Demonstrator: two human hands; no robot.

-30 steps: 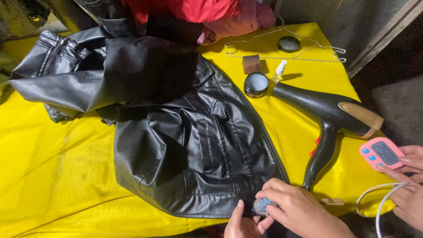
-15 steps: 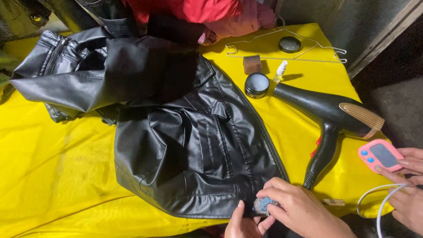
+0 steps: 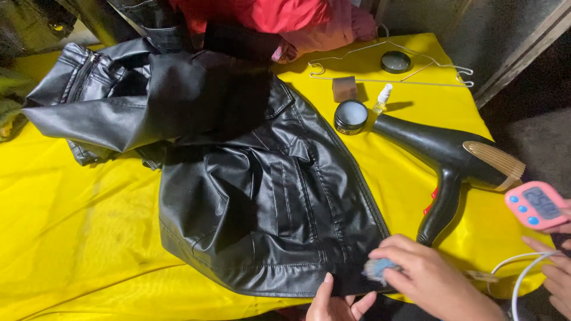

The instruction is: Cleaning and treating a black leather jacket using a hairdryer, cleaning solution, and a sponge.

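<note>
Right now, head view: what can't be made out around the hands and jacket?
- Blue-grey pad: mostly covered by the right hand; its shape is unclear.
- Left hand: cut off by the bottom edge; only fingers on the jacket hem show.
- Jacket's far sleeve: folded over, underside hidden.
- Another person's hand by the pink timer: cut off by the right edge.
- Small bottle: too small to identify.

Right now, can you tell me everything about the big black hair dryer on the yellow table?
The hair dryer is glossy black plastic, lying on its side on the yellow tablecloth, right of the black leather jacket. Its rear end cap is ribbed and tan, its nozzle points toward an open round tin, and red switches show on its handle, which angles down toward the right hand. No hand visibly touches it.
</note>
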